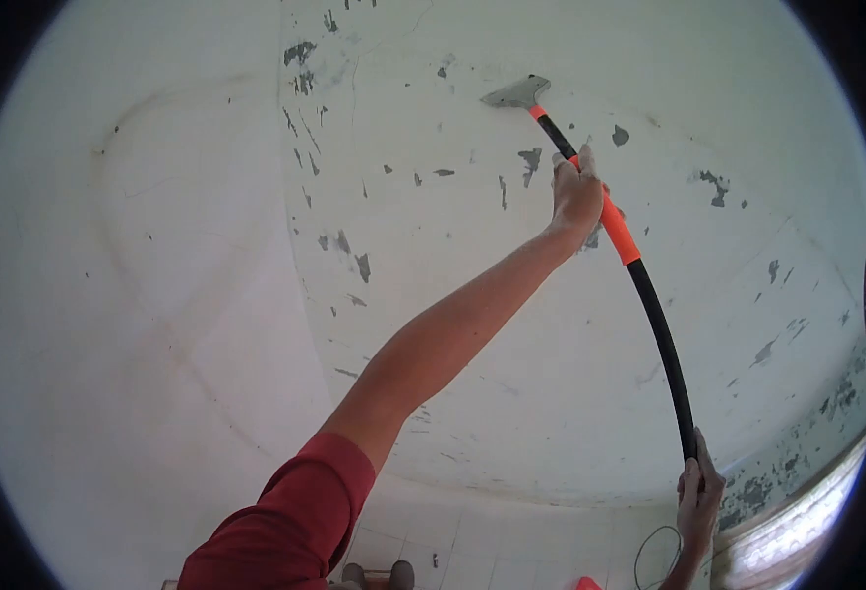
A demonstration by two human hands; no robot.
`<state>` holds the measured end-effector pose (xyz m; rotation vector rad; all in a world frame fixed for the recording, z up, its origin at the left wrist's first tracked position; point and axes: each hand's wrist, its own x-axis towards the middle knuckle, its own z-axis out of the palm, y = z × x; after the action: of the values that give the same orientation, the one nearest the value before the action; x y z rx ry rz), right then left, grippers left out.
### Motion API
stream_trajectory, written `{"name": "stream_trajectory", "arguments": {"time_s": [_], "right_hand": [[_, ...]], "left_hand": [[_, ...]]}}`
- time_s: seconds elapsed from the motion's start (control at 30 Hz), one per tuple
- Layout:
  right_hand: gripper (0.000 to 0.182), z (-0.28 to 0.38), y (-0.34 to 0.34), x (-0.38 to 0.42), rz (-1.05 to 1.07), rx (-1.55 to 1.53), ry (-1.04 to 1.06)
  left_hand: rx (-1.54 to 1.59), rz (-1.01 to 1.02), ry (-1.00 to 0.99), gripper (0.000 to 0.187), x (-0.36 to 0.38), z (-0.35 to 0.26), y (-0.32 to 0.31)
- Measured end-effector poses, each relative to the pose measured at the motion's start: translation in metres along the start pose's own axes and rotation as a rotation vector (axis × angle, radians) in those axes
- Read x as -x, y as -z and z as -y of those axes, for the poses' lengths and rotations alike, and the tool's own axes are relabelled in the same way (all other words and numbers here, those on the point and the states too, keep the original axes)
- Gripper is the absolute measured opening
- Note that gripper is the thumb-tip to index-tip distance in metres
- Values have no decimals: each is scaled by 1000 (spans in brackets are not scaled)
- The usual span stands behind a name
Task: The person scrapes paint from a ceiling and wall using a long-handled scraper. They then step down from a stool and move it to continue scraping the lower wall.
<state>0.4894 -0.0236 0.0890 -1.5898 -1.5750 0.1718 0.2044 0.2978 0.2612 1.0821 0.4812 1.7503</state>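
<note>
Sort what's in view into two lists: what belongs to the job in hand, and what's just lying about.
In the job:
- long-handled scraper
- left hand, upper grip
- right hand, lower grip
- chipped wall

Apparently just lying about:
- small dark object on the tiled floor
- red-orange object, mostly cut off
- thin looped cord

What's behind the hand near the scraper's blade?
Behind the left hand is the pale wall, with a grey patch peeking out beside it. The wall right behind the hand is hidden.

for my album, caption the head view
Left hand high, right hand low on a long-handled scraper before a patchy wall
</note>
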Motion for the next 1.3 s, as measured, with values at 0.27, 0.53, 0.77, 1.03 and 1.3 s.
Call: {"name": "stream_trajectory", "arguments": {"time_s": [0.27,0.53,0.77,1.03,1.3], "right_hand": [[46,-24,7,-9,11,170,81],[48,-14,-8,-17,3,193,145],[45,23,-63,-35,0,129,113],[48,18,-74,-23,13,86,88],[48,-1,-88,0,-49,25,111]], "left_hand": [[3,-39,-43,37,-1,12,-10],[-52,-73,-68,45,4,12,-4],[-157,-61,-132,51,-31,-28,31],[-168,-80,-165,36,-28,-16,36],[-243,4,-249,34,-33,20,46]]}}
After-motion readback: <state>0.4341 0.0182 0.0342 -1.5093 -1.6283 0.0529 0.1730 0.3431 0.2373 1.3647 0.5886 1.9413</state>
